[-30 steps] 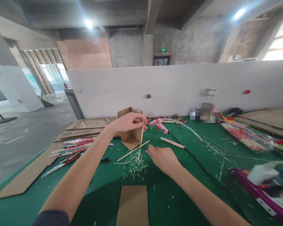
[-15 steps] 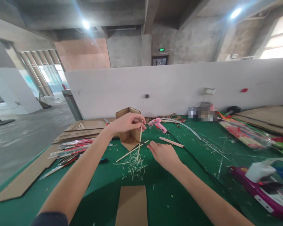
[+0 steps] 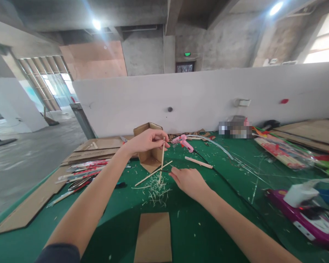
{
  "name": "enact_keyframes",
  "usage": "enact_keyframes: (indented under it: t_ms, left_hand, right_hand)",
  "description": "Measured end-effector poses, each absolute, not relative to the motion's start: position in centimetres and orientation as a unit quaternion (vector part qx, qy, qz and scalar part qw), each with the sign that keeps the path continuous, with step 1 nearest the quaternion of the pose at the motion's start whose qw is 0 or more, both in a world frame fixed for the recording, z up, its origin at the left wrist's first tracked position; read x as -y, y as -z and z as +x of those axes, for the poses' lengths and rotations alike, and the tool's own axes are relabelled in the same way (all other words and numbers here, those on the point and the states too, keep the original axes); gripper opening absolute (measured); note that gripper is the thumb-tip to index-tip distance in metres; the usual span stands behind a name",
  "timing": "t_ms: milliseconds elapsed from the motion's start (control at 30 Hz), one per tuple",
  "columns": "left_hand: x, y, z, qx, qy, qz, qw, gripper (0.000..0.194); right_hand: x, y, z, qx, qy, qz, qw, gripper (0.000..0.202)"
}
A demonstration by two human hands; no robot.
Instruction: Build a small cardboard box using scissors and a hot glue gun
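Note:
A thin wooden stick [image 3: 162, 160] stands nearly upright, its top pinched in my left hand [image 3: 150, 140] and its lower end among pale shavings [image 3: 157, 193] on the green table. My right hand [image 3: 190, 181] grips a small dark thin tool [image 3: 165, 171], which reaches left to the stick's lower part. Another stick [image 3: 146, 178] lies slantwise behind the upright one. Behind my left hand is an open cardboard box [image 3: 150, 160], partly hidden by it. A flat cardboard piece [image 3: 153, 237] lies near the front edge of the view.
A pink glue gun [image 3: 185, 143] and a pale rod [image 3: 199, 162] lie right of the box. Packaged sticks [image 3: 84, 170] and cardboard sheets [image 3: 30, 206] are at left. A purple power strip [image 3: 304, 223] sits at right, with a black cable crossing the table [image 3: 224, 226].
My right hand and the dark tool have moved slightly left and down along the stick. My left hand keeps its hold on the stick. The view has shifted a little.

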State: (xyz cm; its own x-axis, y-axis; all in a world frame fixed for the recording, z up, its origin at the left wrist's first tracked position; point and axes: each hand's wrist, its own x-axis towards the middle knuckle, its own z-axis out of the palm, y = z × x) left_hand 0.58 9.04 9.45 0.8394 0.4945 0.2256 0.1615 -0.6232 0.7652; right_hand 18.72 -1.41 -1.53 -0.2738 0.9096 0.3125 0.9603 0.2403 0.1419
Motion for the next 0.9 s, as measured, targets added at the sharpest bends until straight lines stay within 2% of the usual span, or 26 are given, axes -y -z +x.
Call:
enact_keyframes:
  t_ms: [267, 467, 700, 900]
  left_hand:
    - [-9.2, -9.5, 0.1, -0.182, -0.21, 0.865, 0.417, 0.01]
    - [-9.2, -9.4, 0.3, -0.184, -0.207, 0.869, 0.409, 0.009]
    - [-9.1, -9.4, 0.3, -0.19, -0.207, 0.872, 0.401, 0.009]
    - [-9.1, -9.5, 0.3, -0.189, -0.199, 0.871, 0.407, 0.01]
  right_hand:
    - [1.7, 2.5, 18.1, 0.805, 0.141, -0.575, 0.027, 0.032]
    - [1.3, 1.3, 18.4, 0.758, 0.17, -0.621, 0.106, 0.04]
    - [1.2, 3.2, 18.2, 0.809, 0.139, -0.57, 0.014, 0.032]
    - [0.8, 2.1, 18.1, 0.762, 0.169, -0.616, 0.1, 0.042]
